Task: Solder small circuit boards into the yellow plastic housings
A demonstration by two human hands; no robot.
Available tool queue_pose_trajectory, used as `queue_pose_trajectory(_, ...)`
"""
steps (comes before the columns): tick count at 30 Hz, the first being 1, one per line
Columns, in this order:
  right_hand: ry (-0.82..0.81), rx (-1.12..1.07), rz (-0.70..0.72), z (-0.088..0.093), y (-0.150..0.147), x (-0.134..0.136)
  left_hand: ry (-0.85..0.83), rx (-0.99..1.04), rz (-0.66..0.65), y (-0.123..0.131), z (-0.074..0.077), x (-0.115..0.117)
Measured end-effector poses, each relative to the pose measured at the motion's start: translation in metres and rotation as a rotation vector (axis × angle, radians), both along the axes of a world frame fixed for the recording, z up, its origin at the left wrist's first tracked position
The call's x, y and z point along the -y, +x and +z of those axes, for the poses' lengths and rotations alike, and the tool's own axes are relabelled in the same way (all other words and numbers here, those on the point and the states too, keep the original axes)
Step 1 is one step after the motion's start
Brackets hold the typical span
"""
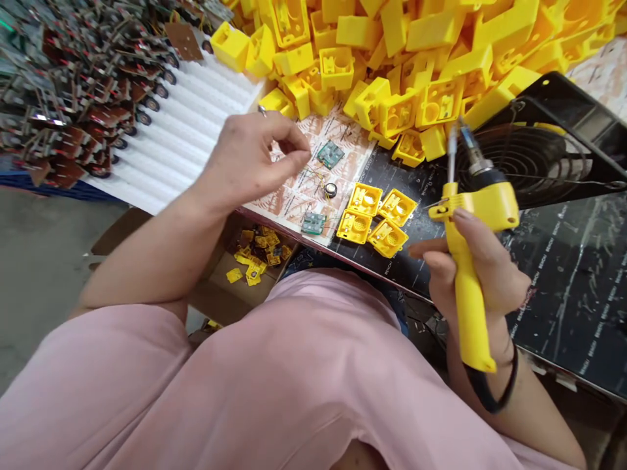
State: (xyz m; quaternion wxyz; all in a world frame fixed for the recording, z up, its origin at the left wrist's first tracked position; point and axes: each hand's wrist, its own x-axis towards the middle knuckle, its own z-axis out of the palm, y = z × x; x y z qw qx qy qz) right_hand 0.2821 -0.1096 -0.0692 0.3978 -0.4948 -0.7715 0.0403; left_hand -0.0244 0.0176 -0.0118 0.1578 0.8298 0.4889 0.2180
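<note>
My right hand [475,274] grips a yellow soldering gun [471,300] by its handle, its metal tip pointing up and away near the black fan. Thumb and index finger of my left hand [264,153] are pinched together above the board-patterned mat; whatever is between them is too small to name. Just right of these fingertips lies a green circuit board [330,155]. Below it sit a small round speaker [330,190] with thin wires and a second circuit board [314,223]. Several open yellow plastic cases [366,199] are grouped between my hands.
Yellow housings [392,111] are heaped at the back. A black-framed fan [519,150] stands at the right. Many brown and green boards [88,98] cover the ribbed white foam [191,111] on the left. Below the table edge is a cardboard box [215,281] with yellow parts.
</note>
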Motion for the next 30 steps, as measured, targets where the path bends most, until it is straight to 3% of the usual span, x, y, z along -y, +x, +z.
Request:
queue_pose_trajectory(3, 0.125, 0.107, -0.006, 0.005, -0.003, -0.017, 0.012, -0.167, -0.067, -0.021, 0.000, -0.019)
queue_pose_trajectory(5, 0.094, 0.174, 0.050, 0.010, -0.011, -0.033, 0.028, -0.291, -0.141, -0.023, -0.006, -0.030)
queue_pose_trajectory(7, 0.033, 0.215, 0.098, 0.013, -0.023, -0.049, 0.074, -0.347, -0.145, -0.014, -0.012, -0.041)
queue_pose_trajectory(11, -0.009, 0.221, 0.138, 0.010, -0.043, -0.075, 0.166, -0.335, -0.033, 0.017, -0.029, -0.071)
queue_pose_trajectory(14, -0.021, 0.245, 0.099, 0.006, -0.046, -0.084, 0.058, -0.349, -0.073, 0.033, -0.043, -0.094)
queue_pose_trajectory(17, -0.049, 0.269, 0.083, 0.003, -0.039, -0.084, -0.100, -0.236, -0.148, 0.033, -0.037, -0.101)
queue_pose_trajectory(20, -0.012, 0.227, 0.092, 0.004, -0.034, -0.079, -0.153, -0.156, -0.219, 0.025, -0.009, -0.083)
queue_pose_trajectory(24, -0.008, 0.135, 0.053, 0.013, -0.035, -0.070, -0.042, -0.262, -0.447, 0.027, 0.024, -0.036)
queue_pose_trajectory(27, -0.011, 0.161, 0.072, 0.013, -0.035, -0.071, -0.079, -0.377, -0.711, 0.031, 0.020, -0.006)
queue_pose_trajectory(30, 0.046, 0.219, 0.180, 0.003, -0.030, -0.080, -0.132, -0.464, -0.964, 0.029, -0.001, 0.013)
